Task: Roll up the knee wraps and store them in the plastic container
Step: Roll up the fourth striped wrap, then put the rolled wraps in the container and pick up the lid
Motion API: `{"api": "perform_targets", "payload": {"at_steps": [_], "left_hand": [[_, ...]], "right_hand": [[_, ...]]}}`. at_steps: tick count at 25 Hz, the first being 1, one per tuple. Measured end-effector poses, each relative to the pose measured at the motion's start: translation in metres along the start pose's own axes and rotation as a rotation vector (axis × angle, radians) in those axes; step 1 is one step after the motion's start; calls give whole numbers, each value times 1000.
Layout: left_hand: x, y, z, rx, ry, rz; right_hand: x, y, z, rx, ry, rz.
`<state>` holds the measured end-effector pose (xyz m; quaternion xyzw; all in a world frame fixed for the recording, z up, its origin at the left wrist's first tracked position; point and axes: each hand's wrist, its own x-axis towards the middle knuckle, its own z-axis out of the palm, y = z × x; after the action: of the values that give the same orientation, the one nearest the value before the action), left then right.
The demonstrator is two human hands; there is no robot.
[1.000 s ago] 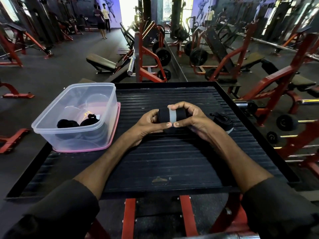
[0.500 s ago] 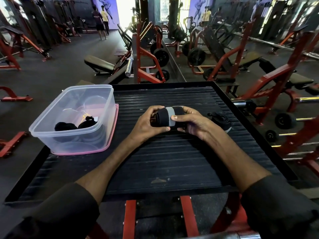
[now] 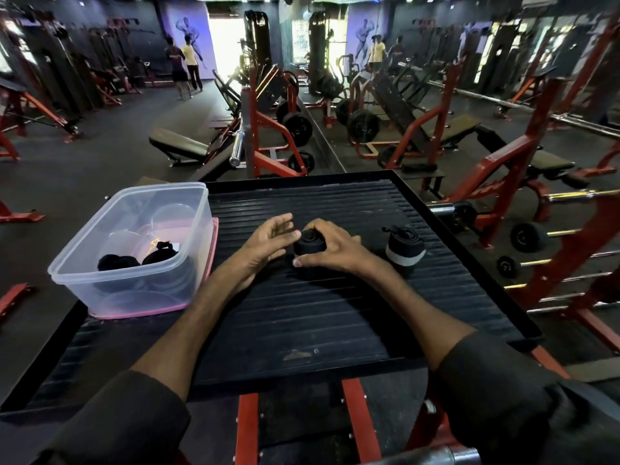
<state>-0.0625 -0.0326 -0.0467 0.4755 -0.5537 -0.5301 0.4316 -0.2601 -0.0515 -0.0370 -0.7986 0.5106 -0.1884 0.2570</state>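
Clamping the rolled knee wrap [image 3: 309, 246] from above, my right hand [image 3: 330, 248] has its fingers curled over the far side and the thumb pressed on the near side. The roll rests on the ribbed platform [image 3: 302, 313], about midway between its left and right edges. My left hand [image 3: 268, 241] sits at the roll's left end with fingers loose and apart; whether they touch the fabric I cannot quite tell. I judge the wrap light, soft and springy, elastic webbing that wants to uncoil, so the hold belongs across the outer turn, pinning the free tail. A second rolled wrap [image 3: 404, 251] stands toward the right edge. The plastic container [image 3: 134, 290] sits at the left edge, two dark rolls [image 3: 119, 262] already inside.
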Motion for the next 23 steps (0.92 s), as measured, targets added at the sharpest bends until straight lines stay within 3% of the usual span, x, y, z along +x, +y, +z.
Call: {"api": "perform_targets", "payload": {"at_steps": [2, 4, 7, 9, 11, 13, 15, 17, 23], "left_hand": [[-1, -6, 5, 55, -71, -17], [-2, -9, 8, 132, -172, -18], [2, -7, 13, 248, -214, -7], [5, -4, 19, 306, -187, 9], [8, -7, 24, 356, -144, 72], [8, -10, 27, 421, -82, 121], [5, -9, 30, 491, -11, 143], [-2, -7, 34, 551, 67, 167], [-25, 40, 20, 600, 221, 328]], "right_hand": [[-7, 9, -12, 72, -97, 14], [-21, 17, -35, 112, -56, -13], [-41, 28, -75, 85, 278, 2], [-49, 43, -95, 36, 429, 106], [-55, 62, -99, -94, 319, 312], [-62, 79, -84, -50, 160, 423], [-65, 89, -71, 143, 235, 356], [-64, 90, -62, 168, 366, 250], [-46, 25, -58, 249, 381, -29]]}}
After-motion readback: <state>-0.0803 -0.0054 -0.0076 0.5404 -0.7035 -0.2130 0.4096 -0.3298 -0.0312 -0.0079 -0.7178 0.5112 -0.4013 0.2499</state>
